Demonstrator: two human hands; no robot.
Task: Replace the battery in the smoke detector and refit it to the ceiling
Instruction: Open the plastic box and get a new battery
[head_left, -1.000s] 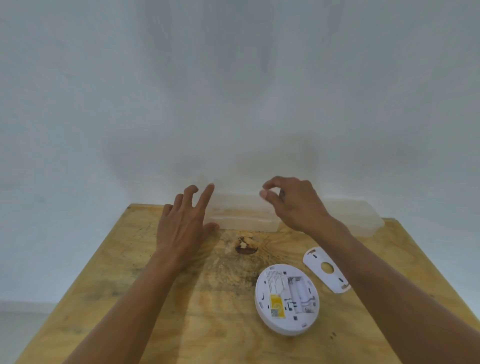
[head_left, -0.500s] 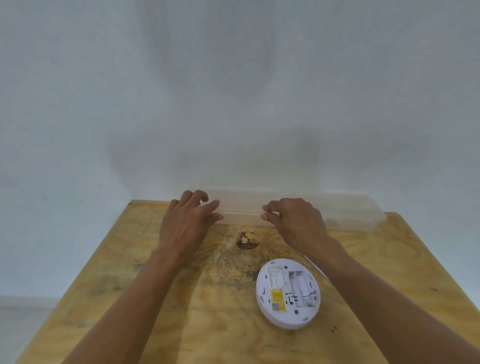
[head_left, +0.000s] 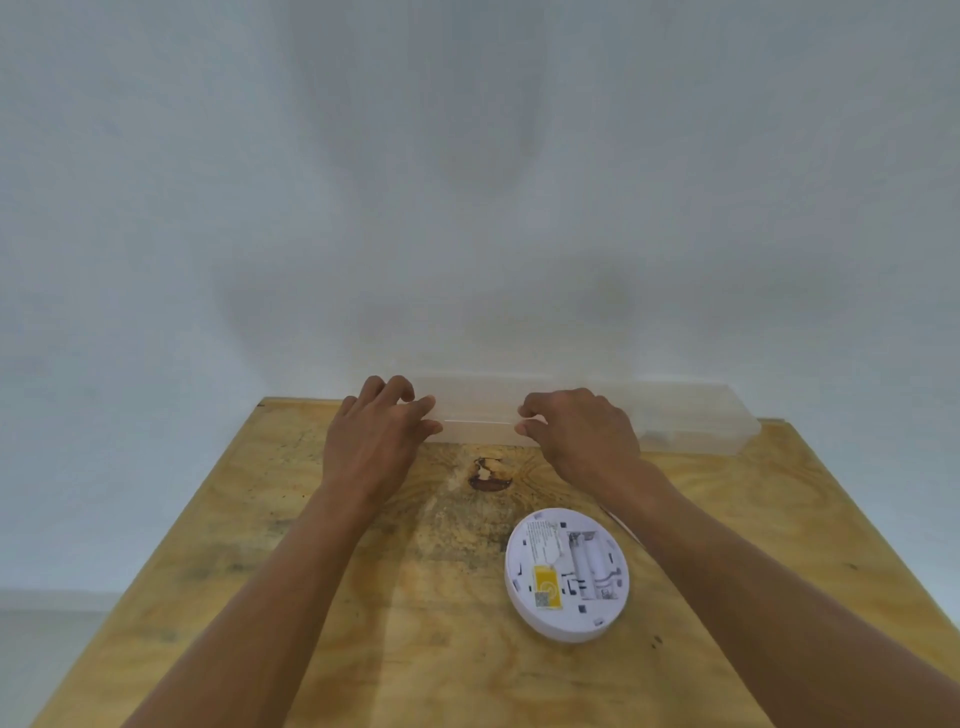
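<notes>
Near the right hand (head_left: 584, 434), behind its wrist, lies the smoke detector (head_left: 567, 574).

Smoke detector (head_left: 568, 574) lying back-up on the plywood surface (head_left: 363, 649)

Round white casing, flat, underside facing up; open battery compartment on its right half shows pale cylindrical bays; yellow label with a small code at lower left; printed text near the top edge; it sits right of centre.

The translucent box (head_left: 691, 421) along the far edge of the tabletop (head_left: 363, 649) is too cloudy to show its contents. The right hand (head_left: 587, 431) and forearm cover its middle. Print on the smoke detector (head_left: 567, 574) label is too small to read. The tabletop's near edge is cut off.
</notes>
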